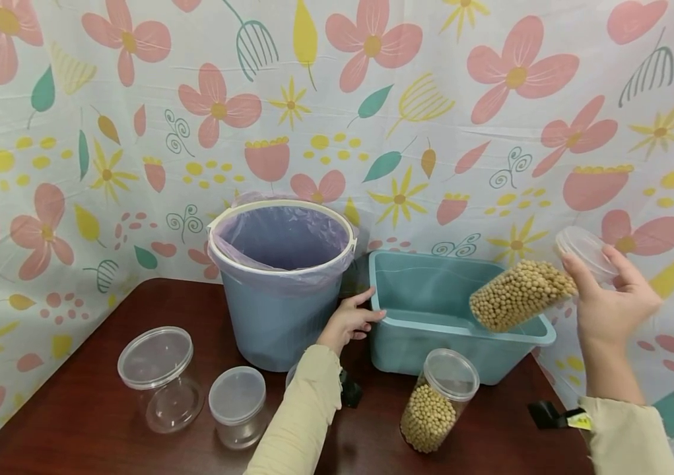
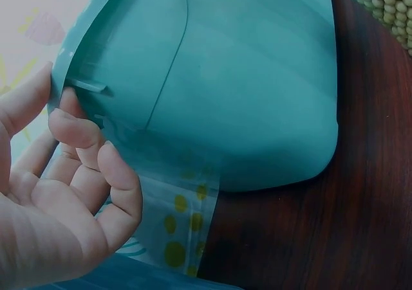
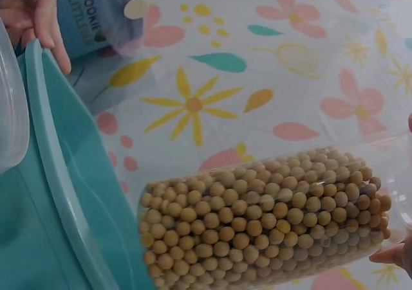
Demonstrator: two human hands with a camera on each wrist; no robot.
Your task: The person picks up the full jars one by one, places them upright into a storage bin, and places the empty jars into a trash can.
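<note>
Right hand [image 1: 616,309] grasps a clear plastic cylindrical jar of round tan beans [image 1: 521,295], fingers and thumb about its upper end, by the translucent round lid [image 1: 587,254]. Jar is off the table and tilted, base low and to the left, at the right end of a teal rectangular plastic basin [image 1: 402,356]; cannot tell whether it touches the rim. Beans fill the lower part, with bare clear wall near the lid.

Left hand [image 1: 348,322] grips the basin's rim at its left end, fingers bent round the edge in the left wrist view. Basin rests on a dark reddish-brown table [image 1: 99,369].

Left of it: a tall round blue bin [image 1: 277,323] with a white rim ring, lined with a thin purple plastic bag [image 1: 253,234]. Lettering on the bin, partly readable, includes "COOKIE".

Before the basin, a second lidded clear jar of tan beans [image 1: 428,415] stands on the table. Farther left, a large clear lidded jar [image 1: 170,402] and, beside it, a small clear lidded jar [image 1: 238,410].

Behind everything, a white cloth backdrop [image 1: 313,112] printed with pink and yellow flowers
</note>
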